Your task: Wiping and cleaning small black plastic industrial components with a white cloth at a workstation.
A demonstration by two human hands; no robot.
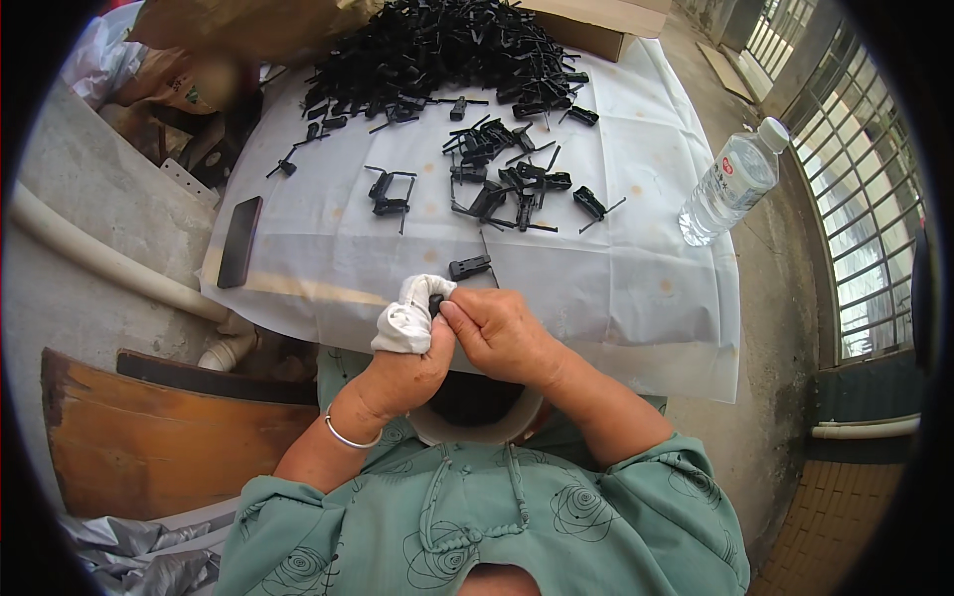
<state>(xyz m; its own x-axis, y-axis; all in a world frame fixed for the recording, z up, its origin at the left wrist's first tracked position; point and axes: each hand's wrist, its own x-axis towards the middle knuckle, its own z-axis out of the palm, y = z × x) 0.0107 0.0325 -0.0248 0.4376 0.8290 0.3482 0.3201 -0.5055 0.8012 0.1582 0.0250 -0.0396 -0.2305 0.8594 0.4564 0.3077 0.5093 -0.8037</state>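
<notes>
My left hand (405, 360), its thumb and fingers wrapped in white cloth, and my right hand (502, 335) meet at the near edge of the white-covered table (328, 248). Together they pinch a small black plastic part (436, 304), mostly hidden between the fingers. Just beyond them lies a single black clip (469, 266). Several more black clips (497, 179) are scattered mid-table, and a large heap of black clips (437, 50) fills the far end.
A clear water bottle (730, 184) stands at the table's right edge. A dark phone (239, 241) lies at the left edge. A round container (467, 407) sits in my lap. Cardboard boxes (596, 25) lie beyond the heap; a wooden board (149, 437) stands at lower left.
</notes>
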